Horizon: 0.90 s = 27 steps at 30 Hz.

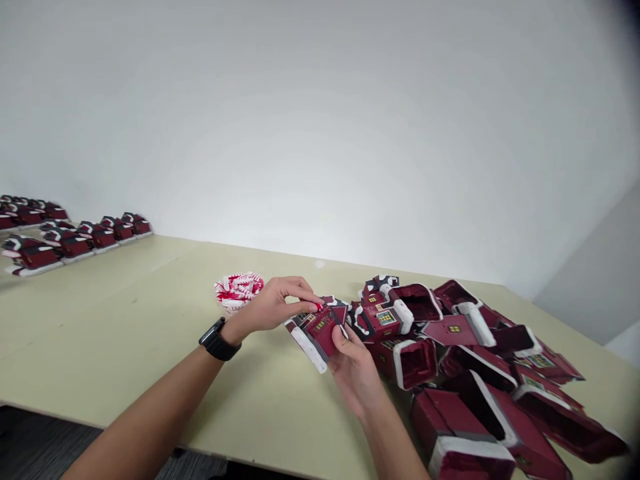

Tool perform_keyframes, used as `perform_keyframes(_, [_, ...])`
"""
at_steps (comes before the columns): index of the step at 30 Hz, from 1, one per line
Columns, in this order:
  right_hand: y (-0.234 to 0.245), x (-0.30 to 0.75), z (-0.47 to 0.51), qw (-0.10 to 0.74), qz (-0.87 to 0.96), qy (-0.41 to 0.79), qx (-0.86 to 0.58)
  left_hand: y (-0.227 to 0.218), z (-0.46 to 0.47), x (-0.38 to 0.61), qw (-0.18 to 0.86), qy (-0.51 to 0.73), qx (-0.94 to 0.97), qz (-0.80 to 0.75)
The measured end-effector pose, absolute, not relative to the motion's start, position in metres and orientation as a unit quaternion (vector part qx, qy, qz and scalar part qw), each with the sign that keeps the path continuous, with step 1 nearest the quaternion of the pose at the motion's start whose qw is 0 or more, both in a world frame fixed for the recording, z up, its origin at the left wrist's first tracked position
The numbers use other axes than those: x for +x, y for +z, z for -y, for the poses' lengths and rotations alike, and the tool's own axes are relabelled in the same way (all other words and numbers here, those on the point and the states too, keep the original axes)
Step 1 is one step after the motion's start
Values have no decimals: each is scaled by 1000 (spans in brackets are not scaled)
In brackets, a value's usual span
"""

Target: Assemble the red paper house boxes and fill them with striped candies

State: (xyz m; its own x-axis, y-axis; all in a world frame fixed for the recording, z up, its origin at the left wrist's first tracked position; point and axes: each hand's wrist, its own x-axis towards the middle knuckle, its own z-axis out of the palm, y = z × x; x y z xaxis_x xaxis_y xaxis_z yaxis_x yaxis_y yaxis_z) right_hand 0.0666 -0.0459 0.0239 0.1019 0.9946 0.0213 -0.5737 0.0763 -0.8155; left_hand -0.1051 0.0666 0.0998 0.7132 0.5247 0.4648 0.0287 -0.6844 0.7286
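Observation:
A small dark-red house-shaped box with white trim (320, 331) is held just above the pale table (125, 313), between both hands. My right hand (356, 373) grips it from below, thumb on its front. My left hand (280, 305), with a black watch on the wrist, pinches something small and red-and-white at the box's top edge. Whether that piece is part of the box I cannot tell.
A heap of several open red house boxes (470, 360) lies at the right. A small dish of red-and-white striped pieces (239, 289) sits behind my left hand. Rows of assembled houses (70, 233) stand at the far left. The table's front edge runs near my forearms.

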Motion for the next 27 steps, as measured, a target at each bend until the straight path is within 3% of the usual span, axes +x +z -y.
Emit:
perform_keyframes(16, [32, 65, 49, 663, 289, 625, -293, 99, -66, -107, 323, 361, 866, -123])
perform_keyframes(27, [34, 66, 49, 660, 282, 626, -305, 98, -64, -106, 237, 382, 889, -89])
